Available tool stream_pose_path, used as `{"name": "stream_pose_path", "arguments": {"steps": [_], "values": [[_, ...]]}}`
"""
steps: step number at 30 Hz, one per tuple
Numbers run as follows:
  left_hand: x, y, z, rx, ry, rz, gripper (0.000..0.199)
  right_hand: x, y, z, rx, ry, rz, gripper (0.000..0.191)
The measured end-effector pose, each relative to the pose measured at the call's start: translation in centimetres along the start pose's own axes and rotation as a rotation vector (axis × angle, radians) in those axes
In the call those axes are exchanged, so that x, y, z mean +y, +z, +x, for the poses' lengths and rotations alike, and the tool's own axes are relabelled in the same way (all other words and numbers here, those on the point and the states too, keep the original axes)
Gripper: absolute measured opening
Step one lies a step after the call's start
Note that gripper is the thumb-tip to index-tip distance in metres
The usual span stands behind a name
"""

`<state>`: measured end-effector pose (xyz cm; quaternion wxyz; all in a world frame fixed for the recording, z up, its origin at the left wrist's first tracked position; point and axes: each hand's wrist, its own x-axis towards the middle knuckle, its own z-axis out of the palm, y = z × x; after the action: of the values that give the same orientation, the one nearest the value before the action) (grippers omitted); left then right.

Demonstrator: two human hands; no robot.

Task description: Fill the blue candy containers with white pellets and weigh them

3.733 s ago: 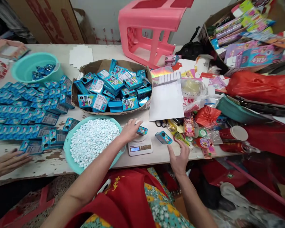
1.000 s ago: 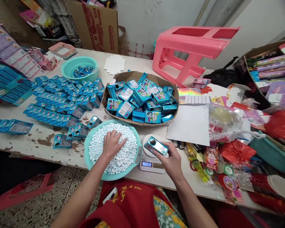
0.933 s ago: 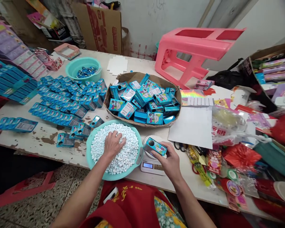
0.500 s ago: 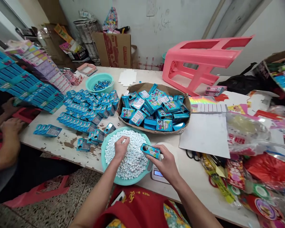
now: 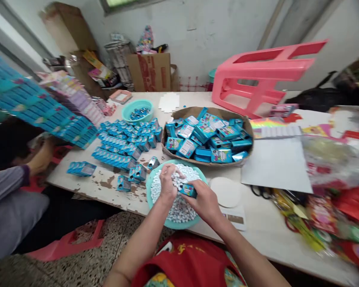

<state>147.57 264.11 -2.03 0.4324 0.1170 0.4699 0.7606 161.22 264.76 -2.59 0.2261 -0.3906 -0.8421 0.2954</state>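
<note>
Over the turquoise bowl point(image 5: 202, 174) my left hand point(image 5: 168, 184) is cupped around a handful of small white candies point(image 5: 177, 180). My right hand point(image 5: 206, 200) grips a small blue tin point(image 5: 188, 190) with printed sides, tilted so that its open end faces the candies in my left palm. The two hands nearly touch there. More white candies point(image 5: 181, 211) fill the bowl beneath. How many have entered the tin I cannot make out.
A cardboard tray point(image 5: 208, 160) of blue tins stands behind the bowl. Rows of tins point(image 5: 116, 157) and a small bowl point(image 5: 137, 110) are to the left. A round-topped scale point(image 5: 225, 192) sits right, a pink stool point(image 5: 257, 71) behind. A co-worker's arm point(image 5: 42, 159) shows at left.
My left hand has risen from the candies and turned, now holding a handful. The tin in my right hand has come to meet it over the bowl. The whole view has shifted slightly.
</note>
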Motion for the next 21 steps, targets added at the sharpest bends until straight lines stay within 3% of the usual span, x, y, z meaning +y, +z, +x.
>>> {"name": "stream_pose_path", "arguments": {"steps": [6, 12, 17, 21], "values": [[-0.5, -0.5, 0.3, 0.008, -0.003, 0.025, 0.025, -0.7, 0.6, 0.0, 0.079, 0.046, -0.033, 0.029], [-0.5, -1.1, 0.2, 0.007, 0.043, 0.131, 0.029, -1.2, 1.5, -0.3, 0.041, 0.029, -0.038, 0.028], [-1.0, -1.3, 0.4, 0.045, 0.065, 0.174, 0.032, -1.1, 2.0, -0.3, 0.073, 0.068, -0.016, 0.03], [-0.7, -1.4, 0.5, 0.009, 0.067, 0.213, 0.033, -1.4, 2.2, -0.3, 0.114, 0.083, 0.026, 0.029]]}}
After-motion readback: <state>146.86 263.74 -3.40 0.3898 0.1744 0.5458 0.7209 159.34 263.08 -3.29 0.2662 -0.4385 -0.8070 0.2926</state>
